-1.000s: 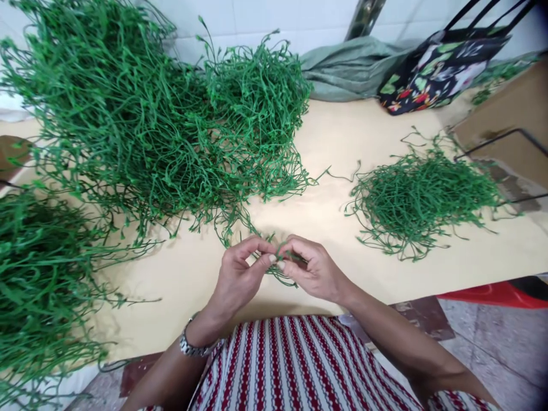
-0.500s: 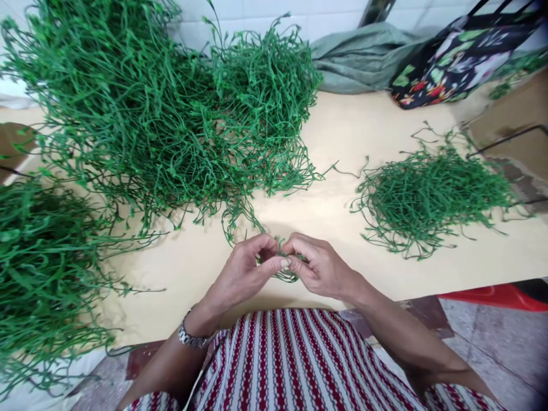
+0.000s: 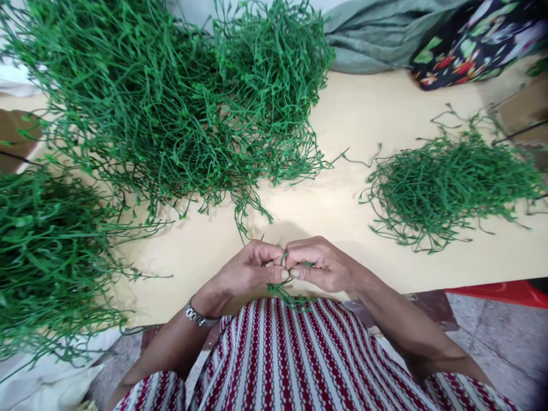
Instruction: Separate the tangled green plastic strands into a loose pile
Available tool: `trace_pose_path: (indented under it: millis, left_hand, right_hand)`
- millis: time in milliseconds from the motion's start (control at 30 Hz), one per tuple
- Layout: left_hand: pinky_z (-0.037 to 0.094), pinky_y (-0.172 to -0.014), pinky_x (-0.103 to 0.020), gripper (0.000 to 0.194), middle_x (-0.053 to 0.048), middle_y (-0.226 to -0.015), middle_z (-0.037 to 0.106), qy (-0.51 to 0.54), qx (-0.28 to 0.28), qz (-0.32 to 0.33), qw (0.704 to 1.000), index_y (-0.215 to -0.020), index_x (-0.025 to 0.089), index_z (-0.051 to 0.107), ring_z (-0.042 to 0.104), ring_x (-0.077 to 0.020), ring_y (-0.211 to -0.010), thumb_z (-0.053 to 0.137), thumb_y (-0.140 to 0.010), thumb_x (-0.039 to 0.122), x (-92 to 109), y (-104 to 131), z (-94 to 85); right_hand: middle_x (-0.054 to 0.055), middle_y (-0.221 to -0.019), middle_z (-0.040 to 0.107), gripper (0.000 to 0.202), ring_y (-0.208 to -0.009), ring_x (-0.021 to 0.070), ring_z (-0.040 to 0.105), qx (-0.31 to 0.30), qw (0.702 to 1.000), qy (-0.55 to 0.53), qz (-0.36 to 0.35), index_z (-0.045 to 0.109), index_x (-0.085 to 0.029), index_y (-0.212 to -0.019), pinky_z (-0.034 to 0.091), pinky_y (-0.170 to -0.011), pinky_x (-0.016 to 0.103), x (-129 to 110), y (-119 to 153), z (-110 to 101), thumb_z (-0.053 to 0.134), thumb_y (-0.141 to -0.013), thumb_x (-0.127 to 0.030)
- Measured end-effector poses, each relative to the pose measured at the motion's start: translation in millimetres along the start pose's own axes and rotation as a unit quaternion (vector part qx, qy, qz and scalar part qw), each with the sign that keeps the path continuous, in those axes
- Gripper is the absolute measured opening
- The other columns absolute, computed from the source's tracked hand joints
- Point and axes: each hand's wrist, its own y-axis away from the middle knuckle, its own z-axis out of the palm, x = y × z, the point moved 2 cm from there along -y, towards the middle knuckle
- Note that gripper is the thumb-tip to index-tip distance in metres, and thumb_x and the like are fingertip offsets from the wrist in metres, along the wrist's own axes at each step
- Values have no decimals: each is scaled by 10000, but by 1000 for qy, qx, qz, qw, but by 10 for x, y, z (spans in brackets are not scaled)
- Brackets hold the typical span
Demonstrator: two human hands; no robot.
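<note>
My left hand (image 3: 250,267), with a metal watch on its wrist, pinches a thin green artificial plant stem (image 3: 283,258) between thumb and fingers. My right hand (image 3: 323,264) is closed on the same greenery, its thumb tip almost meeting the left one. Below the thumbs, a small tuft of green stems (image 3: 286,295) hangs near the table's front edge. The fingers hide exactly how the pieces join. Just beyond my hands, a loose sprig (image 3: 248,208) trails from the large heap of green stems (image 3: 171,114).
Another heap of stems (image 3: 47,251) spills over the table's (image 3: 338,211) left front edge. On the right lies a smaller pile of stems (image 3: 449,185). Behind it are a grey-green cloth bundle (image 3: 381,34), a floral cloth (image 3: 475,48) and a cardboard box (image 3: 526,105).
The hands have come slightly nearer the body, and the thumb tips now sit side by side. The tuft hangs lower beneath them. The view has tilted down a little.
</note>
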Motion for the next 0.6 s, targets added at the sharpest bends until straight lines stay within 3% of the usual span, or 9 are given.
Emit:
trace_pose_path:
  millis: [167,267,467,600]
  left_hand:
    - [200,-452,-255,409,50,-453,316,33,26,-5,999,-449,161,430,239,-65,-436,686,-625,428,27,-2,-6]
    - [275,-481,-281,371,26,-455,379,74,51,45,995,-448,163,460,326,-92,-443,683,-639,390,57,9,-74]
    - [375,-646,-306,197,-18,-606,517,27,133,167,976,-614,154,598,495,-151,-652,637,-735,304,85,31,-227]
    - [379,-668,-291,219,-27,-650,540,3,167,185,969,-608,149,585,510,-160,-722,627,-750,310,73,48,-251]
  right_hand:
    - [1,-665,508,231,-625,106,466,40,995,-88,4,543,-165,-730,362,-589,246,18,34,27,444,-887,-303]
    - [9,-653,512,225,-614,112,468,61,984,-167,0,566,-167,-727,365,-588,259,42,104,17,476,-876,-308]
    - [15,-708,481,192,-531,98,387,269,923,-276,10,485,-199,-704,306,-467,232,10,156,-132,526,-830,-338]
    - [-39,-551,350,181,-435,103,294,405,894,-191,16,411,-247,-707,258,-400,218,-116,368,-504,521,-811,-348]
